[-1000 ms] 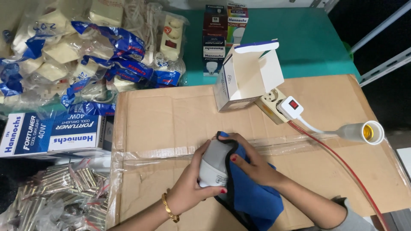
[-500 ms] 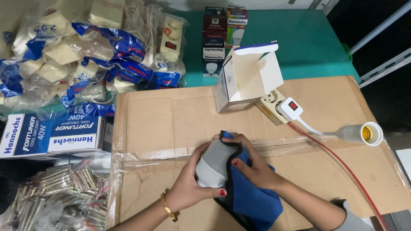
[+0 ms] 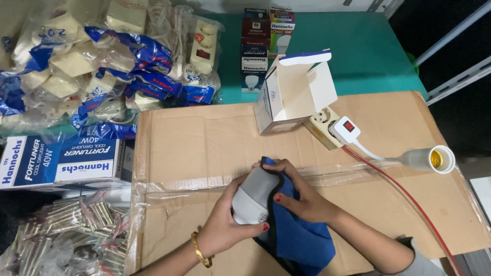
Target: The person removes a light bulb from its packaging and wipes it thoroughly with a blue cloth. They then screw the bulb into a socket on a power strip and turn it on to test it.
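My left hand (image 3: 225,222), with a gold bangle on the wrist, grips a large grey and white light bulb (image 3: 254,196) from the left. My right hand (image 3: 302,197) presses a blue cloth (image 3: 302,237) against the bulb's right side, fingers curled over its top. The cloth hangs down under the bulb onto the flattened cardboard (image 3: 204,143) that covers the table. Part of the bulb is hidden behind the cloth and my fingers.
An open white carton (image 3: 291,97) stands beyond my hands, beside a power strip (image 3: 332,130) with a red switch. A white lamp socket (image 3: 432,158) on a red cord (image 3: 404,197) lies right. Bagged sockets (image 3: 102,66), blue-and-white boxes (image 3: 61,161) and bagged metal parts (image 3: 71,235) crowd the left.
The bulb has turned a little in my hands and my right hand with the cloth has shifted over its side. Everything else stays where it was.
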